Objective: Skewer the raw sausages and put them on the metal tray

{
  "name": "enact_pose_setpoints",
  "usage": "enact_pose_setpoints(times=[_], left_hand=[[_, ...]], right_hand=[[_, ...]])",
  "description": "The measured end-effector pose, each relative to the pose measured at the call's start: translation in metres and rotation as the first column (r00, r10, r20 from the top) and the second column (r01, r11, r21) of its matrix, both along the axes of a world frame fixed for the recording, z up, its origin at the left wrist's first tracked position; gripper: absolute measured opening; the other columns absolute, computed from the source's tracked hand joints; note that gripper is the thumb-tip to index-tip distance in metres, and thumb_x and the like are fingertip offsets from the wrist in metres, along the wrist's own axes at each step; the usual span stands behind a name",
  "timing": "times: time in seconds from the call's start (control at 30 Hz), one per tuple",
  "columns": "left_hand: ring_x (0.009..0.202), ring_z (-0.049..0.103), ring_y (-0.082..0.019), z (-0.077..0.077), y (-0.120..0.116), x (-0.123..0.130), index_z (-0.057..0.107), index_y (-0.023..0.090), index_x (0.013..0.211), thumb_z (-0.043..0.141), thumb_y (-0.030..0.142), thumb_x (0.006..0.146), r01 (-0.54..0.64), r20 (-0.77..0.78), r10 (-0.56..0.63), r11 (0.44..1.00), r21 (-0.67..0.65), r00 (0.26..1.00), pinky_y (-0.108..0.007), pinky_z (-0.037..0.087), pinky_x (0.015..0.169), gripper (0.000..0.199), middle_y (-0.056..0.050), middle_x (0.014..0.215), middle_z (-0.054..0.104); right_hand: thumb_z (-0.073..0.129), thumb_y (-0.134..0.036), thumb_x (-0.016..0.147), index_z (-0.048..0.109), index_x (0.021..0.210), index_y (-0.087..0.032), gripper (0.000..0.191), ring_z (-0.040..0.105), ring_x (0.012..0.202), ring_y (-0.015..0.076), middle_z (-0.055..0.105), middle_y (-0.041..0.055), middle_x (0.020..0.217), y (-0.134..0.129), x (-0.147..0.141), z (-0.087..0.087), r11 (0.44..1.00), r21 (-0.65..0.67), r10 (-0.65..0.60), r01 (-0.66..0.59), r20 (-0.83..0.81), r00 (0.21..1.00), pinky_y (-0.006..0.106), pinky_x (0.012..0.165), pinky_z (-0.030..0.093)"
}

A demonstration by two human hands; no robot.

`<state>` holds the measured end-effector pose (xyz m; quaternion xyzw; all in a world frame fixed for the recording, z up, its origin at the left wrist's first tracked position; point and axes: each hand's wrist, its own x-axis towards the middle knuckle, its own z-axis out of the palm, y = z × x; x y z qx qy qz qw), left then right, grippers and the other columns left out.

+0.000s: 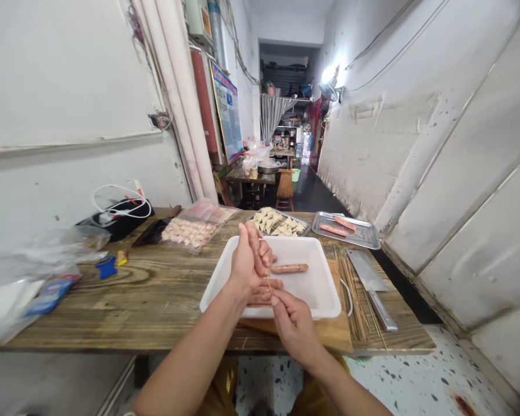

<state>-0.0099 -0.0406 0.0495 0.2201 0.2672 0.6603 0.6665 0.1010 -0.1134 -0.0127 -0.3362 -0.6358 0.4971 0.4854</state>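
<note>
A person's left hand (pixel 248 260) curls around a sausage (pixel 257 259) above the left half of a white plastic tub (pixel 214 283), while the right hand (pixel 295 322), thumb and forefinger pinched together, grips a thin wooden stick (pixel 269 287) whose upper end meets the sausage's lower end. Whether the tip has gone in is too small to tell.

More sausages (pixel 290 268) lie in the tub, one toward its far side and others beneath the hands by its near edge. The tub sits at the near edge of a wooden table (pixel 156 312), partly on a cutting board (pixel 329 340). To its right, a bundle of sticks (pixel 351 300) lies beside a cleaver (pixel 372 289), its handle pointing to the table's near right corner. At the far right corner, a metal tray (pixel 366 234) carries two sausages; next to it along the far edge, a second tray (pixel 307 230) holds pale triangular pieces (pixel 271 221). Left of the tub, toward the far edge, rests a clear bag of pale chunks (pixel 190 232). A blue object (pixel 106 267) lies farther left.
</note>
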Motion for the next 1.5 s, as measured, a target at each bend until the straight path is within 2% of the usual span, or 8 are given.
enact_pose_setpoints(times=[0.1, 0.63, 0.73, 0.93, 1.03, 1.17, 1.3, 1.5], left_hand=[[0.026, 0.025, -0.006, -0.001, -0.001, 0.004, 0.043, 0.019, 0.069, 0.040, 0.066, 0.081, 0.050, 0.018, -0.050, 0.999, -0.005, 0.999, -0.016, 0.021, 0.026, 0.049, 0.008, 0.040, 0.030], [0.027, 0.025, -0.005, -0.006, 0.001, 0.016, 0.041, 0.018, 0.065, 0.046, 0.066, 0.078, -0.008, 0.079, 0.007, 1.000, 0.012, 0.997, -0.015, 0.019, 0.026, 0.050, 0.009, 0.041, 0.027], [0.032, 0.034, -0.006, 0.001, 0.000, 0.011, 0.045, 0.018, 0.071, 0.045, 0.065, 0.079, 0.042, 0.048, -0.045, 0.998, 0.044, 0.998, -0.016, 0.029, 0.031, 0.048, 0.007, 0.044, 0.035], [0.047, 0.051, -0.008, 0.008, -0.004, -0.004, 0.056, 0.026, 0.097, 0.047, 0.062, 0.081, 0.092, 0.133, -0.113, 0.984, 0.153, 0.985, -0.018, 0.043, 0.046, 0.040, 0.005, 0.057, 0.049], [0.041, 0.046, -0.004, 0.003, -0.002, -0.007, 0.057, 0.026, 0.094, 0.056, 0.055, 0.079, 0.090, 0.196, -0.123, 0.982, 0.169, 0.973, -0.014, 0.036, 0.040, 0.033, 0.006, 0.060, 0.050], [0.030, 0.035, -0.006, -0.002, 0.003, -0.003, 0.054, 0.020, 0.079, 0.048, 0.063, 0.079, 0.118, 0.097, -0.132, 0.984, 0.133, 0.986, -0.017, 0.027, 0.030, 0.043, 0.006, 0.051, 0.046], [0.025, 0.029, -0.007, 0.001, 0.003, 0.006, 0.050, 0.019, 0.073, 0.043, 0.065, 0.080, 0.066, 0.011, -0.068, 0.992, 0.107, 0.998, -0.017, 0.023, 0.026, 0.047, 0.007, 0.042, 0.038], [0.025, 0.024, -0.005, 0.004, 0.000, 0.015, 0.043, 0.019, 0.072, 0.050, 0.063, 0.078, 0.083, 0.026, -0.087, 0.985, 0.153, 0.996, -0.014, 0.021, 0.025, 0.045, 0.010, 0.040, 0.028]], right_hand=[[0.042, -0.031, 0.094, 0.069, 0.093, -0.018, 0.030, 0.060, 0.083, 0.0191, 0.068, 0.0072, 0.089, -0.001, -0.004, 0.003, 0.990, 0.134, -0.051, 0.042, 0.062, 0.997, 0.031, 0.079, 0.047], [0.044, -0.034, 0.091, 0.061, 0.079, -0.018, 0.027, 0.054, 0.066, 0.0149, 0.058, 0.0023, 0.068, 0.003, -0.010, -0.003, 0.982, 0.080, -0.171, 0.174, -0.039, 0.984, 0.026, 0.063, 0.047], [0.052, -0.044, 0.088, 0.060, 0.080, -0.019, 0.027, 0.031, 0.034, 0.0070, 0.038, -0.0090, 0.041, 0.010, -0.002, -0.003, 0.985, -0.164, 0.005, -0.049, -0.260, 0.965, 0.019, 0.037, 0.034], [0.064, -0.047, 0.081, 0.054, 0.084, -0.020, 0.028, 0.008, 0.022, 0.0029, 0.026, -0.0175, 0.030, 0.014, 0.002, -0.007, 0.760, -0.340, 0.231, -0.554, -0.656, 0.719, 0.013, 0.024, 0.017], [0.056, -0.050, 0.085, 0.053, 0.083, -0.020, 0.030, 0.011, 0.024, 0.0039, 0.027, -0.0161, 0.031, 0.013, -0.002, -0.011, 0.841, -0.326, 0.194, -0.432, -0.564, 0.803, 0.015, 0.026, 0.018], [0.045, -0.044, 0.092, 0.058, 0.090, -0.020, 0.027, 0.034, 0.037, 0.0087, 0.041, -0.0080, 0.044, 0.014, -0.001, -0.013, 0.998, -0.035, -0.055, 0.053, -0.050, 0.997, 0.020, 0.040, 0.028], [0.035, -0.028, 0.095, 0.058, 0.089, -0.021, 0.025, 0.051, 0.055, 0.0157, 0.055, 0.0010, 0.063, 0.013, 0.001, -0.016, 0.926, 0.319, -0.292, 0.202, 0.266, 0.919, 0.026, 0.053, 0.035], [0.031, -0.021, 0.095, 0.053, 0.090, -0.021, 0.023, 0.056, 0.062, 0.0170, 0.060, 0.0039, 0.073, 0.007, -0.003, -0.015, 0.907, 0.356, -0.323, 0.225, 0.243, 0.915, 0.026, 0.058, 0.040]])
